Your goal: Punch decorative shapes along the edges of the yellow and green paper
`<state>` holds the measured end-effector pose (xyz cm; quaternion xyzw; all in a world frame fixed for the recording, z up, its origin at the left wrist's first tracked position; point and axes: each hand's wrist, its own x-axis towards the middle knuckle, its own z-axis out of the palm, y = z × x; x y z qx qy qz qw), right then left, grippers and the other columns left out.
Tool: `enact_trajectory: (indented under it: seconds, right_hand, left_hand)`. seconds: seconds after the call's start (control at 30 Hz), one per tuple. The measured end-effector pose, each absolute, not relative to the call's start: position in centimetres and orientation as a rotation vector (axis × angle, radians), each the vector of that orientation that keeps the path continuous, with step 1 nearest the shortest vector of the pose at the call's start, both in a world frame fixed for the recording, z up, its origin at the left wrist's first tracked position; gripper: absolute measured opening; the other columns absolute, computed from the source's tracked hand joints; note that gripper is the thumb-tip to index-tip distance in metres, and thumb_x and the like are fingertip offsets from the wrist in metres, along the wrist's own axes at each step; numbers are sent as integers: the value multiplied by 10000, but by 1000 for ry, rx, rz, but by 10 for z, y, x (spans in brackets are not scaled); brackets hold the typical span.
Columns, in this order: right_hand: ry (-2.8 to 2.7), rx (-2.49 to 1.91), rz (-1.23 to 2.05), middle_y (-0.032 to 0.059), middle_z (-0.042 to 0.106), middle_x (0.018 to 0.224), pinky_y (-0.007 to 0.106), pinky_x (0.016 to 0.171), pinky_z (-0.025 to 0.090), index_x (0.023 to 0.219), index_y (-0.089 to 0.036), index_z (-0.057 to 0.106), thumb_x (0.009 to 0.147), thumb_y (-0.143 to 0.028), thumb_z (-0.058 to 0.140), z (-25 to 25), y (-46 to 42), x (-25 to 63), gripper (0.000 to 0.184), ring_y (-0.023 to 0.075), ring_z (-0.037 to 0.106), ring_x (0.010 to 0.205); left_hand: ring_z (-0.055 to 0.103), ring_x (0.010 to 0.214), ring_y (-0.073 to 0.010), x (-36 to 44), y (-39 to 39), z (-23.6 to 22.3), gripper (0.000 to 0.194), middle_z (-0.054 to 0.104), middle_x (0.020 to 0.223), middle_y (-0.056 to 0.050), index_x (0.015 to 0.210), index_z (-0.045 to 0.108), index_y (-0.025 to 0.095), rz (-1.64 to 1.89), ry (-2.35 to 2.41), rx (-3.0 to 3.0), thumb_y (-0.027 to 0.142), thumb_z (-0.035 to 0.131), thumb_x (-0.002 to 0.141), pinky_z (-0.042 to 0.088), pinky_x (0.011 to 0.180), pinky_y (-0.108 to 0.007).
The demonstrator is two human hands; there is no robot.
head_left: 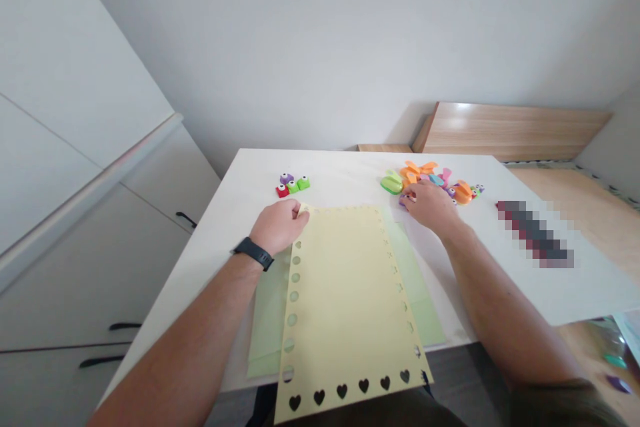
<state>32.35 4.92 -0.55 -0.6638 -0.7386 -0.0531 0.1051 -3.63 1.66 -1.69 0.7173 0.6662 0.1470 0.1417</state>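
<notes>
My left hand (281, 227), with a dark band on its wrist, pinches the top left corner of a pale yellow sheet of paper (345, 287). Punched holes run along the sheet's edges: round ones down the left, hearts along the bottom, other shapes down the right. Its near end hangs past the table's front edge. Light green sheets (423, 307) lie beneath it. My right hand (429, 203) is closed at the near side of a pile of colourful craft punches, its fingertips on a small purple craft punch (403, 201) that they partly cover.
Several small red, green and purple punches (293, 185) stand at the table's back left. A larger green punch (392, 182) and orange punches (463, 192) flank my right hand. A blurred-out dark and red object (535, 233) lies farther right on the white table (200, 267). Cabinets (65, 213) stand left.
</notes>
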Motion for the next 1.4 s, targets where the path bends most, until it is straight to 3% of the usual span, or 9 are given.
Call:
enact_trajectory:
  seconds: [0.23,0.4,0.63,0.83,1.07,1.17,1.3,1.4]
  right_hand:
    - [-2155,-1655,-13,91,674,982,344,843,478,1064,-188,714,910,-408,603,-3,48,287,291,221,635,915]
    - [-2376,-1438,183,94,653,1134,322,862,477,1204,-206,671,921,-397,601,6,56,223,348,190,645,909]
    - [-2478,-1352,268,152,606,1247,353,967,447,1394,-176,552,931,-375,594,-5,97,137,505,242,618,1056]
    - [-2462,-1434,317,135,642,1160,353,914,443,1284,-223,631,966,-406,537,-18,119,106,378,242,624,991]
    - [-2257,-1443,347,107,692,1018,315,792,455,1113,-182,578,929,-365,577,-8,102,125,260,207,631,884]
    - [-2115,-1435,506,55,701,922,298,701,470,1119,-197,554,910,-387,576,2,87,155,283,174,636,762]
    - [-2017,-1373,679,67,670,1106,293,673,513,1278,-230,536,831,-349,658,10,65,207,478,146,641,761]
    - [-1921,-1390,876,45,671,963,287,613,520,1229,-224,585,818,-388,688,10,52,243,455,141,620,693]
  left_hand:
    - [523,621,-183,-36,15,-16,290,597,661,-16,656,464,228,407,1939,2106,423,506,867,248,566,-315]
    - [585,674,-202,-36,14,-17,277,657,722,-38,705,530,226,385,1935,2094,436,491,881,284,576,-312]
    - [630,726,-217,-34,13,-16,273,705,784,-66,767,616,215,365,1958,2086,425,493,892,321,594,-310]
    - [639,723,-222,-35,12,-16,281,707,793,-75,770,629,210,381,1949,2084,421,492,895,326,587,-312]
    - [639,729,-221,-34,11,-15,251,704,787,-67,761,623,214,416,1947,2081,399,512,889,326,591,-313]
    - [633,725,-219,-32,10,-15,245,694,764,-59,756,610,218,443,1948,2099,395,510,893,310,588,-316]
    - [620,711,-213,-30,7,-15,244,682,746,-46,749,586,225,496,1904,2118,394,502,904,317,598,-317]
    - [602,679,-202,-28,4,-13,239,667,720,-30,753,567,229,541,1862,2122,403,504,906,310,593,-314]
